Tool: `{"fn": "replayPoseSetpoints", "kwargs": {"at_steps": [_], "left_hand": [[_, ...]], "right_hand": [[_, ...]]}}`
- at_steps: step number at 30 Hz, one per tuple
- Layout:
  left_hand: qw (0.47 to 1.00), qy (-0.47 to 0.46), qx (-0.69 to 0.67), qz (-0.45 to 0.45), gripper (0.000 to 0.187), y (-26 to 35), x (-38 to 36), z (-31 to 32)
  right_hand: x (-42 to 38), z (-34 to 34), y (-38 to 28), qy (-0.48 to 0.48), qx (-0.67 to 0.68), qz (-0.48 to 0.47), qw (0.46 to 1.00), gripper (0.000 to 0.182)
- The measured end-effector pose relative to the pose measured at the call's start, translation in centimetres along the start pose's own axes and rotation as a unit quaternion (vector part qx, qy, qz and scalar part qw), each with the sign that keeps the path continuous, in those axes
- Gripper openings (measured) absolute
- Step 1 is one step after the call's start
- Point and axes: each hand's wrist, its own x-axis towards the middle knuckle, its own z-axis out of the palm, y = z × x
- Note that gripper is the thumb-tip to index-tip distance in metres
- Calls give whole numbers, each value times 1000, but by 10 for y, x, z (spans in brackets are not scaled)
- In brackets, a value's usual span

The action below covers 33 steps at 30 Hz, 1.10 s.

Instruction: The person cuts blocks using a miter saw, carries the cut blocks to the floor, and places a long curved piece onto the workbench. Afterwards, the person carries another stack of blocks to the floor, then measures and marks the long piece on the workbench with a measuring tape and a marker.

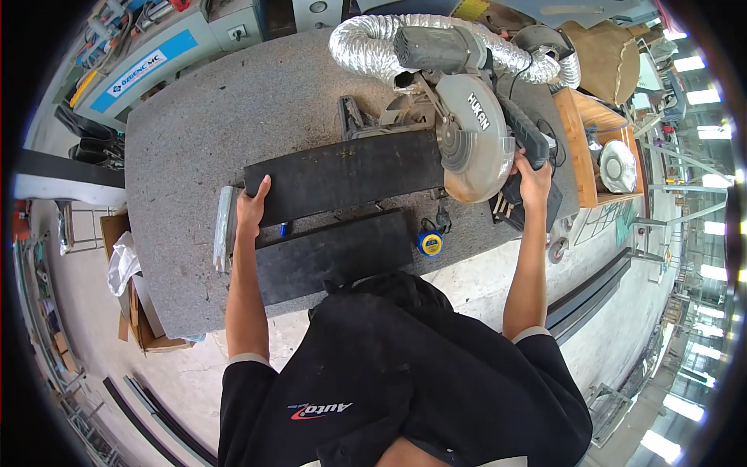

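Note:
A long black board [342,175] lies across the base of a mitre saw [475,128], its right end reaching under the round blade guard. My left hand [250,208] is closed on the board's left end, with the thumb on top. My right hand [534,180] wraps round the lower end of the saw's black handle [523,134]; some of its fingers are hidden. The saw head sits low over the board, and the guard hides where the blade meets it. Nearer my body is a second black board [334,253], lying along the table's front edge.
On the grey table [187,156] are a yellow-and-blue tape measure [429,243] and a wrapped bundle of strips [224,226]. A silver flexible duct [362,47] curves behind the saw. To the right stands a wooden box [580,148]; dark profiles [591,296] lie on the floor.

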Motion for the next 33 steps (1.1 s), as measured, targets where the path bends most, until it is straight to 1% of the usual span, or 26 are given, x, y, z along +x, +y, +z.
{"fn": "replayPoseSetpoints", "kwargs": {"at_steps": [1,3,10,12,15,20,24,33], "left_hand": [[1000,0,-1,0,74,-1,1,0],[1000,-9,-3,6,74,-2,2,0],[1000,-5,-1,-1,74,-4,4,1],[1000,-8,-19,8,74,-5,4,1],[1000,-10,-16,5,74,0,0,0],[1000,-13,-7,1,74,-16,14,1],[1000,-14,-5,5,75,-13,11,0],[1000,-9,13,-8,76,-10,9,0]], "right_hand": [[-1,1,-1,0,0,-1,1000,11],[-5,4,-3,5,42,8,999,8],[-5,1,8,5,24,-7,1000,8],[-7,3,8,6,47,-5,999,9],[-7,2,13,9,52,-7,999,9],[-9,2,18,13,69,-13,997,10],[-9,1,24,8,95,-14,995,11],[-12,1,26,6,106,-6,994,14]]}}
